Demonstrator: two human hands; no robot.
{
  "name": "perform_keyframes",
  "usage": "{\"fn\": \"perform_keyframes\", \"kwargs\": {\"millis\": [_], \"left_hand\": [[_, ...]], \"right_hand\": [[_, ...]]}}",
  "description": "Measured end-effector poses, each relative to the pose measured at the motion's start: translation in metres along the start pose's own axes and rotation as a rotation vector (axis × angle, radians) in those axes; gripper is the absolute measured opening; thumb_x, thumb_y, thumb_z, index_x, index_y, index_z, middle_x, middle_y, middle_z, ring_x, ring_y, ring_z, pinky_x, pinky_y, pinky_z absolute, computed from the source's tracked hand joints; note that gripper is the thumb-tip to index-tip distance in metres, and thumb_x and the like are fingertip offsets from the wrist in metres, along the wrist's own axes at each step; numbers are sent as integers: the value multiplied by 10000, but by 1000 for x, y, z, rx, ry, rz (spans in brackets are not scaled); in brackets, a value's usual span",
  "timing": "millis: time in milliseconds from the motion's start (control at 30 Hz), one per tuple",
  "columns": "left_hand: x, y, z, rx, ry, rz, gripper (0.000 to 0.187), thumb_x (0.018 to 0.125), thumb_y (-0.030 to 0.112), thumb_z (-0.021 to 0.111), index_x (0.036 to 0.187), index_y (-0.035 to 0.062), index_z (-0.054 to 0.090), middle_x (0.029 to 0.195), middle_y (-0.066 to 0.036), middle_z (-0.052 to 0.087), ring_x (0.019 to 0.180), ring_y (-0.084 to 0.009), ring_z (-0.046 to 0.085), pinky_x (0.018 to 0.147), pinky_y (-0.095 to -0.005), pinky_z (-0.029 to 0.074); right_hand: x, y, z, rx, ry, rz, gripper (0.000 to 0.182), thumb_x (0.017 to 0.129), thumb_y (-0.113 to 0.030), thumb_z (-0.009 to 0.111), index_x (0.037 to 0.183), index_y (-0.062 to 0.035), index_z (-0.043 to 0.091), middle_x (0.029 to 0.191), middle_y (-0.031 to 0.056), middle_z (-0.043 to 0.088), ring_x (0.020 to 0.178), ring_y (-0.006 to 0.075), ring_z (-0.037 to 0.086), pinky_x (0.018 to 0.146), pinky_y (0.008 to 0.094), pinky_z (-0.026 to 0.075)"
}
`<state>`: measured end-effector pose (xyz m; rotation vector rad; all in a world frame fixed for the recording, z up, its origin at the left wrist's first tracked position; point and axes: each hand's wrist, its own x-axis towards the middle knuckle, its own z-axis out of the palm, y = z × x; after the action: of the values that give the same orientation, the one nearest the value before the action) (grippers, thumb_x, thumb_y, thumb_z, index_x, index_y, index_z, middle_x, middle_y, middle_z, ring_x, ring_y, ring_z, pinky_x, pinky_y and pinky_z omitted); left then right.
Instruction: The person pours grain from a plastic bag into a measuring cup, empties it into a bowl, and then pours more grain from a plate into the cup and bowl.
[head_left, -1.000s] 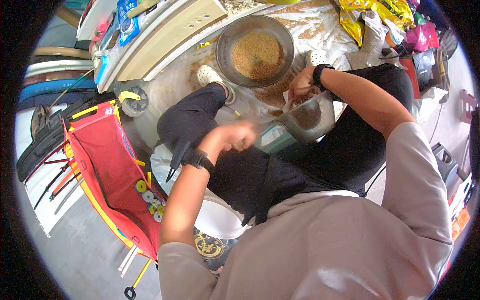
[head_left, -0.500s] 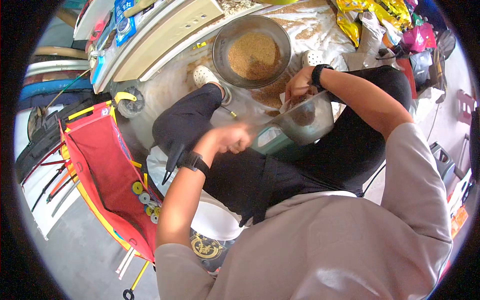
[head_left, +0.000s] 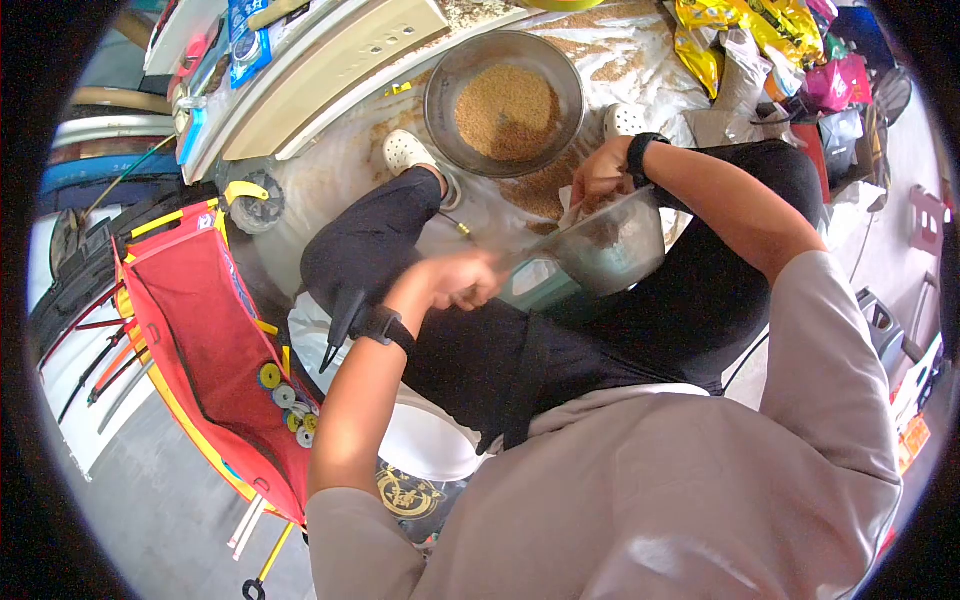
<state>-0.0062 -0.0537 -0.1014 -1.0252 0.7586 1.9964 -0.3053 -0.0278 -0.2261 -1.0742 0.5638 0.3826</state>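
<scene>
My left hand (head_left: 467, 279), blurred by motion, is closed around the handle end of a grey, pan-like metal scoop (head_left: 625, 255). The scoop rests over my lap with dark brown material inside it. At its far rim my right hand (head_left: 603, 172) has its fingers curled, and a whitish, paper-thin piece (head_left: 567, 197) shows beside them. What those fingers grip is partly hidden. Beyond both hands, a wide metal basin (head_left: 437, 100) stands on the floor, holding light brown granules (head_left: 508, 105) with a darker patch at the near side.
Spilled brown crumbs (head_left: 535, 195) lie on the plastic sheet round the basin. Yellow packets (head_left: 700, 60) and other bags are heaped at the far right. To the left stands a red fabric wagon (head_left: 195, 310) with small round spools, and beige panels (head_left: 330, 90) lie behind it.
My left hand stays closed at the handle and has shifted slightly. My right hand remains at the scoop's rim, and the view has moved a little.
</scene>
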Motion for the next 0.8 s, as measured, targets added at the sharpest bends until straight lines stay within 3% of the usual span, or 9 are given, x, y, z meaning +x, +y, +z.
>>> {"fn": "perform_keyframes", "kwargs": {"millis": [67,100,167,300,400,467,567,700,800], "left_hand": [[0,1,1,-8,-13,-6,416,556,-57,472,943,96,496,672,36,373,474,-74,289,385,-226,214],[-2,2,3,-8,-4,-7,412,558,-57,471,942,90,495,669,34,372,474,-73,289,380,-224,210],[-2,3,4,-9,5,-10,408,559,-57,470,941,84,493,666,33,371,473,-73,288,375,-222,205],[-5,6,6,-10,-34,2,356,562,-57,474,884,95,474,658,31,367,468,-73,285,372,-223,204],[-5,5,6,-2,-30,4,328,559,-55,478,846,103,458,652,32,364,461,-71,280,371,-222,201],[-6,5,8,2,-18,-2,320,555,-54,480,830,106,451,650,33,363,456,-70,277,371,-222,200],[-8,7,8,-8,-15,-6,318,554,-52,483,824,113,447,643,34,365,441,-64,273,366,-221,195],[8,-6,-15,-115,-132,-85,319,558,-45,492,819,129,434,633,45,357,427,-59,274,358,-225,189],[0,2,-5,-111,-165,-87,328,561,-43,494,825,139,425,640,51,355,428,-57,275,359,-223,190]], "right_hand": [[36,54,-21,-347,-158,-690,408,861,-184,632,1251,-76,592,851,-6,683,668,102,608,540,271,496],[21,31,-12,-346,-158,-690,408,861,-184,632,1251,-76,592,851,-6,683,668,102,608,540,271,496],[-10,-12,7,49,-40,19,394,876,-170,609,1259,-79,586,869,-11,683,665,94,610,526,258,490],[-7,-7,7,22,-12,61,379,886,-175,599,1252,-78,588,895,-5,684,666,101,618,529,262,500],[1,3,4,-24,-86,-129,377,888,-177,595,1253,-82,588,922,6,685,685,107,628,546,268,514],[-19,-27,13,115,-37,106,393,882,-181,604,1260,-77,583,934,23,690,723,118,640,575,275,528],[-10,-9,13,250,10,117,401,870,-153,602,1255,-42,579,965,46,690,737,144,647,597,294,537],[-16,-17,7,-47,13,111,416,858,-124,600,1256,-7,570,1006,72,684,761,165,650,630,318,547],[-7,-2,6,260,-130,33,434,863,-119,593,1284,-18,556,1040,65,676,791,155,639,660,316,542]]}}
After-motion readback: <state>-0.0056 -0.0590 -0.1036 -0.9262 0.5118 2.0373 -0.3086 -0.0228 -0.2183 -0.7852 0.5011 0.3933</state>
